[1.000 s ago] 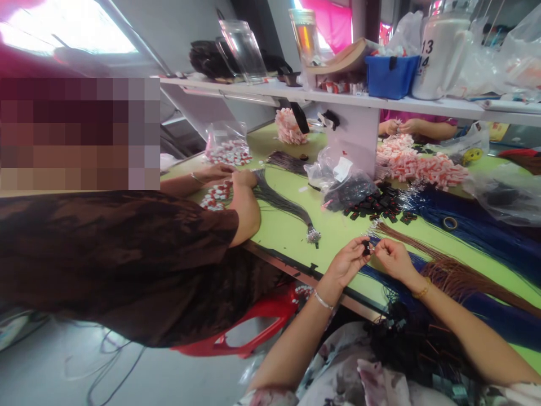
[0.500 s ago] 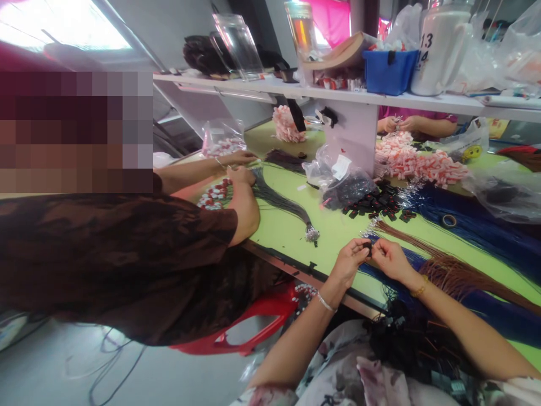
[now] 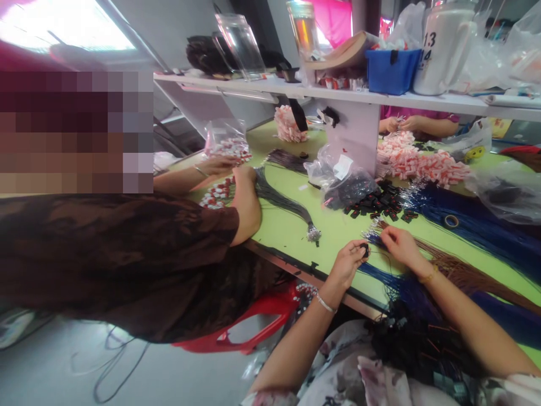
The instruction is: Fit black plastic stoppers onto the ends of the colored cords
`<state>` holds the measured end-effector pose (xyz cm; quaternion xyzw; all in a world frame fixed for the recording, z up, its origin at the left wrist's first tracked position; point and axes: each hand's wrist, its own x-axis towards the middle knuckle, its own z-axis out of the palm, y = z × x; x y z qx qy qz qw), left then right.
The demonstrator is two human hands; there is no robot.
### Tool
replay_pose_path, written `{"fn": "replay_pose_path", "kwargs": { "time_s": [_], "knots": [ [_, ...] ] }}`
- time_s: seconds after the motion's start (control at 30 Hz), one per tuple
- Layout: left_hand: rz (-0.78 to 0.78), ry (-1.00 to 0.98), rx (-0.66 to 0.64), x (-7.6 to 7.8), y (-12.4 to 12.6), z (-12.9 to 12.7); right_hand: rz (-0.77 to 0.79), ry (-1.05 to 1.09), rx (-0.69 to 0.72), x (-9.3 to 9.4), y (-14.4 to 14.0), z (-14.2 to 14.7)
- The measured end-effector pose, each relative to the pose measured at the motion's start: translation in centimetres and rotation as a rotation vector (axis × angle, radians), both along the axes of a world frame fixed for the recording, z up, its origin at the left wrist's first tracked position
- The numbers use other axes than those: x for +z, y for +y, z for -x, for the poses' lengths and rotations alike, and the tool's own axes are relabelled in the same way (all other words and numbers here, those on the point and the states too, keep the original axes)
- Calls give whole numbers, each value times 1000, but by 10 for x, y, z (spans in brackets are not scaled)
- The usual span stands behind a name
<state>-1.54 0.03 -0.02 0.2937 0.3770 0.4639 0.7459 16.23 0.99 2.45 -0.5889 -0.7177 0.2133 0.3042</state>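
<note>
The left hand (image 3: 348, 264) pinches a small, black, blocky connector (image 3: 366, 251) over the bench (image 3: 336, 228); the right hand (image 3: 402, 248) curls by brown wires (image 3: 469, 269), and whether its grip holds one I can't tell from here.

- daylight enters by the window (image 3: 80, 28) at upper left, burnt out to white
- the pink curtain (image 3: 338, 20) glows, lit from behind
- bright glints streak the glass pitcher (image 3: 243, 48)
- the green tabletop (image 3: 333, 237) is fairly bright in front, dimmer under the shelf (image 3: 270, 87)
- the dark shirt (image 3: 105, 265) loses detail in shadow
- coarse pixel blocks mask part of the left side
- wide-angle stretching slants shapes toward the edges
- slight softness blurs the black piece (image 3: 365, 250) in the left hand (image 3: 349, 262)
</note>
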Motion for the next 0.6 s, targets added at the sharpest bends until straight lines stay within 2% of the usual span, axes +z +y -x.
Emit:
{"fn": "replay_pose_path", "kwargs": {
  "time_s": [0.17, 0.27, 0.43, 0.6],
  "knots": [
    [-2, -26, -20, 2, 4, -2, 114, -316, -144, -5, 28, -13],
    [10, -55, -16, 2, 3, -5, 139, -349, -156, -10, 30, -11],
    [23, -117, 15, -3, 3, -9, 34, -186, -117, -8, 24, -7],
    [35, -164, 41, -6, 4, -10, 3, 167, 80, 5, 17, 9]
  ]
}}
